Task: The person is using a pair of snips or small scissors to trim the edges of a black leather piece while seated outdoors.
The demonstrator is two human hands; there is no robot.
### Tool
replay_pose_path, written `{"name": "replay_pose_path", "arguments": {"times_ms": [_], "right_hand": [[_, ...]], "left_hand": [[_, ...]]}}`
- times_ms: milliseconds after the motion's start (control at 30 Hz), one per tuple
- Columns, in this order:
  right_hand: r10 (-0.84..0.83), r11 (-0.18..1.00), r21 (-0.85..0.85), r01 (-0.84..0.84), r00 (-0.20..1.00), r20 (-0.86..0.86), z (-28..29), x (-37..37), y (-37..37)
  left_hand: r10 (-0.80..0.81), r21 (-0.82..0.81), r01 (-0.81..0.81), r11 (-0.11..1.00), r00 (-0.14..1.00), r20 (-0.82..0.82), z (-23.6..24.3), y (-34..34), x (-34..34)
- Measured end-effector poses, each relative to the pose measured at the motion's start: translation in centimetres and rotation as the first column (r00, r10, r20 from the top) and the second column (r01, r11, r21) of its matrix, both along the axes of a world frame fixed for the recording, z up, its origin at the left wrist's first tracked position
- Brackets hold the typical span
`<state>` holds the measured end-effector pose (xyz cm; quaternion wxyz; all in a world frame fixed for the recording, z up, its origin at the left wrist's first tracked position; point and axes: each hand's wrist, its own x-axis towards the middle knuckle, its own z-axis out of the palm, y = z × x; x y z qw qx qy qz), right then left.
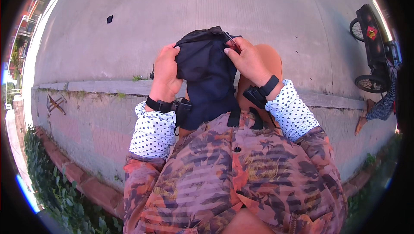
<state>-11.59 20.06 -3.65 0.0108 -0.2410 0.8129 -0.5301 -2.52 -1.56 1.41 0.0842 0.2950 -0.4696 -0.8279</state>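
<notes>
**Both hands gripping a dark bag at the lap**

Outdoors, a person seated above a concrete pavement (pixel 129 10) holds a dark navy fabric bag (pixel 207 74) upright in front of the body, over the knees. The left hand (pixel 166 72) is clasped around the bag's left edge, fingers curled onto the cloth near the top. The right hand (pixel 248 59) is closed on the bag's upper right corner, fingertips pinching the fabric just beside a small reddish thing (pixel 234 44) that pokes out at the opening; what that thing is cannot be told. Each wrist carries a black strap with a small black device: one on the left wrist (pixel 166 105), one on the right wrist (pixel 260 92). White sleeves with dark dots cover the forearms, over an orange patterned garment (pixel 233 173).

A low kerb (pixel 86 86) runs across below the pavement. At far right stands a parked two-wheeled vehicle (pixel 373 48), with another person's foot (pixel 362 120) near it. Green plants (pixel 51 186) edge the lower left.
</notes>
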Motion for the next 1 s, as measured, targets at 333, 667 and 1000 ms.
{"name": "replay_pose_path", "arguments": {"times_ms": [333, 667, 1000], "right_hand": [[0.21, 0.969, -0.223, -0.104, 0.82, 0.532, 5.1, 2.8, 2.7], [0.323, 0.945, -0.105, -0.309, 0.842, 0.432, 6.3, 5.2, 4.0], [0.322, 0.931, -0.164, -0.326, 0.945, -0.051, 6.9, 2.5, -2.2]], "left_hand": [[-0.33, -0.032, 0.337, 0.941, 0.934, 0.14, 0.5, -1.4, 1.8], [-0.227, 0.062, 0.239, 0.969, 0.962, -0.152, 1.6, -0.9, 4.4], [-0.133, 0.056, 0.14, 0.989, 0.985, -0.105, 1.8, 0.7, 3.5]]}}
